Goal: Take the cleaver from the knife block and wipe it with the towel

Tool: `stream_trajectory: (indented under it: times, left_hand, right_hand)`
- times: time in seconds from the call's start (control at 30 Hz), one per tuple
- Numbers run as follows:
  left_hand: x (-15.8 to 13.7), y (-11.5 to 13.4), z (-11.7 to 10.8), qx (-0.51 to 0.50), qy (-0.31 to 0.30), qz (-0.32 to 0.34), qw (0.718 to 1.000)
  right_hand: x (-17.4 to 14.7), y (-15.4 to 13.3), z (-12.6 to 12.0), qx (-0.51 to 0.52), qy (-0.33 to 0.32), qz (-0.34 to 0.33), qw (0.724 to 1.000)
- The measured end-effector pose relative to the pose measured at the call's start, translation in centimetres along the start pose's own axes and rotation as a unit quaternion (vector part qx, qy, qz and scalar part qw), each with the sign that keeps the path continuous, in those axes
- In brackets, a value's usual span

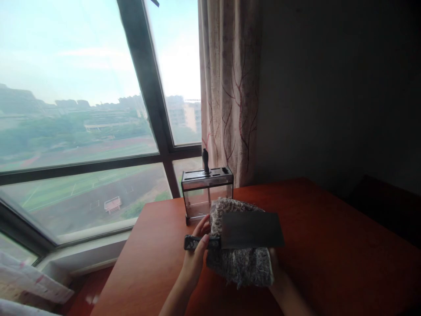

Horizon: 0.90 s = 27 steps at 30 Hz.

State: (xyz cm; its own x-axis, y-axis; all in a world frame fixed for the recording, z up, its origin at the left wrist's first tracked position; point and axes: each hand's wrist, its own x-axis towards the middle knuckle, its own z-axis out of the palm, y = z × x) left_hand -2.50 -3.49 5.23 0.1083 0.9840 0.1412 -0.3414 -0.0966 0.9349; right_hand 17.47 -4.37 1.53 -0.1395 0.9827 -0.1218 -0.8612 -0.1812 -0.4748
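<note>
A cleaver (pixel 251 230) with a broad dark blade and a black patterned handle lies level before me. My left hand (pixel 197 252) grips its handle, thumb on top. Behind and below the blade hangs a shaggy grey cloth (pixel 238 265), bunched up above the table. At the cloth's right edge is my right hand (pixel 275 265), holding it; most of its fingers are hidden behind the cloth and blade. Just beyond stands a clear-sided knife block (pixel 197 202) with a black frame, and one black-handled tool (pixel 205 161) sticks up from its slotted top.
The reddish-brown wooden table (pixel 329 245) spreads out to the right, its left edge near the window sill (pixel 88 259). A patterned curtain (pixel 230 96) hangs behind the knife block, beside the large window (pixel 82 123). The wall (pixel 329 87) at the right is dark.
</note>
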Motion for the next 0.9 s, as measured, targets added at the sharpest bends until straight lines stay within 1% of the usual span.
stream_trajectory:
  times: [0.07,0.13,0.2,0.23,0.33,0.4,0.47,0.6,0.7,0.8,0.87,0.9]
  left_hand:
    - [0.0,0.2,-0.3,0.029,0.0,-0.002,1.0]
    - [0.0,0.4,-0.6,0.042,0.004,-0.005,0.999]
    - [0.0,0.6,-0.9,0.041,0.022,-0.008,0.999]
    - [0.1,0.6,-1.1,0.036,0.035,-0.012,0.999]
    - [0.3,0.4,-1.6,0.001,0.056,-0.049,0.997]
    - [0.5,0.2,-1.8,-0.035,0.053,-0.07,0.996]
    - [0.6,0.2,-1.8,-0.063,0.056,-0.07,0.994]
    - [0.6,0.3,-1.4,-0.091,0.075,-0.058,0.991]
    - [0.5,0.3,-1.3,-0.109,0.089,-0.068,0.988]
    - [0.5,0.0,-1.1,-0.123,0.097,-0.08,0.984]
    - [0.4,-0.1,-0.9,-0.119,0.09,-0.08,0.985]
    - [0.3,-0.1,-0.8,-0.113,0.082,-0.078,0.987]
  right_hand:
    - [0.0,-0.4,0.1,0.009,0.016,-0.008,1.0]
    - [0.0,-1.0,0.5,0.022,0.035,-0.045,0.998]
    - [0.1,-1.7,0.9,0.031,0.046,-0.069,0.996]
    - [0.1,-2.1,1.0,0.033,0.044,-0.068,0.996]
    - [0.1,-3.4,0.7,0.035,0.038,-0.05,0.997]
    - [0.2,-4.2,0.0,0.042,0.051,-0.06,0.996]
    - [0.2,-5.0,-0.8,0.051,0.067,-0.081,0.993]
    - [0.1,-6.2,-1.2,0.067,0.067,-0.079,0.992]
    - [-0.2,-6.2,-0.5,0.082,0.041,-0.07,0.993]
    - [0.0,-5.3,-0.1,0.063,0.01,-0.028,0.998]
    - [0.3,-4.4,-0.3,0.039,0.011,-0.018,0.999]
    - [0.5,-4.0,-0.6,0.024,0.021,-0.029,0.999]
